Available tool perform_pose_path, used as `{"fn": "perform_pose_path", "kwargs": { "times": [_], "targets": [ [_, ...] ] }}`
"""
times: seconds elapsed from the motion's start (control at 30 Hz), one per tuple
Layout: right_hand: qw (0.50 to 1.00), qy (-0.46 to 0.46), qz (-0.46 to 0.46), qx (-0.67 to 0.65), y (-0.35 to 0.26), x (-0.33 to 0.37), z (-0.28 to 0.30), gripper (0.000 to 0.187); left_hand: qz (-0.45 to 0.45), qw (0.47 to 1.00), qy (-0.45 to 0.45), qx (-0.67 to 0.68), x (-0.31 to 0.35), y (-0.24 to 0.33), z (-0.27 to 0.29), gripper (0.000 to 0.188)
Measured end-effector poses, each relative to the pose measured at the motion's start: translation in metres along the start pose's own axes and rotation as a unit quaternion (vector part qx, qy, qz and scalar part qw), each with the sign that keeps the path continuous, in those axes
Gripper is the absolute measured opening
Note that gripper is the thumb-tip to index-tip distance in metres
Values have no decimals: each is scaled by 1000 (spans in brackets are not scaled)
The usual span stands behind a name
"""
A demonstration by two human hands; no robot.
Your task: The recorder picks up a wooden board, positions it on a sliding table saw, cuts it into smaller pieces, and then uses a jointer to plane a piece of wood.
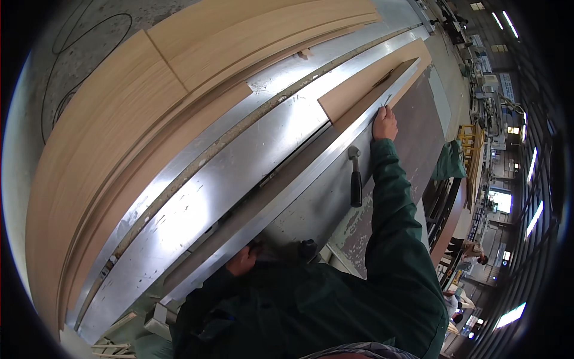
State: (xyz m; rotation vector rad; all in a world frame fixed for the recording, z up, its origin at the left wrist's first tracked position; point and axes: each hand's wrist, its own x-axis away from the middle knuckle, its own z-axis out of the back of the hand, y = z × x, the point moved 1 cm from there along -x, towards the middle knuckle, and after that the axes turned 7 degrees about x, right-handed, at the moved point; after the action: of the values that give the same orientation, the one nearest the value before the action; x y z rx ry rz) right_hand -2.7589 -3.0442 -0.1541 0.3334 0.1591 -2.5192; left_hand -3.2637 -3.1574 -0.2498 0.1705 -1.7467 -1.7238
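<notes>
A long metal fence (281, 194) runs slantwise across the saw table in front of me. My right hand (385, 123) is closed against the fence's near edge, toward its far end, with the fingers curled over it. A flat wooden board (353, 96) lies beyond the fence and reaches partly beneath its far end. My left hand (242, 261) is low beside the near end of the fence, its fingers curled at a dark part that I cannot make out. Between my hands, a lever with a black handle (356, 188) stands on the near side of the fence.
Large wood-grain panels (113, 96) rest along the far left side. A bright metal sliding table (197, 191) with a groove lies between them and the fence. A black knob (307, 249) is close to my body. Cables lie on the floor; other people work at far right.
</notes>
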Motion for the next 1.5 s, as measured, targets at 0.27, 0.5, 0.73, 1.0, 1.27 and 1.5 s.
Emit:
{"fn": "perform_pose_path", "kwargs": {
  "times": [0.27,0.5,0.73,1.0,1.27,1.5],
  "targets": [
    [998,-38,-36,-25,-8,-11,8,49,13,997,-36,70,7,-57,-10,38],
    [998,-52,-44,-15,-4,-15,8,48,52,989,5,139,10,-56,-16,45],
    [996,-71,-45,4,-6,-17,1,49,73,997,-7,35,12,21,2,30],
    [997,-71,-43,2,-15,-13,16,53,265,956,-84,97,3,99,17,56],
    [994,-95,-52,-24,-4,-20,9,57,209,970,-70,102,4,64,-2,55],
    [994,-93,-53,-24,-4,-20,14,57,205,975,-52,70,7,69,-1,43]
  ]
}}
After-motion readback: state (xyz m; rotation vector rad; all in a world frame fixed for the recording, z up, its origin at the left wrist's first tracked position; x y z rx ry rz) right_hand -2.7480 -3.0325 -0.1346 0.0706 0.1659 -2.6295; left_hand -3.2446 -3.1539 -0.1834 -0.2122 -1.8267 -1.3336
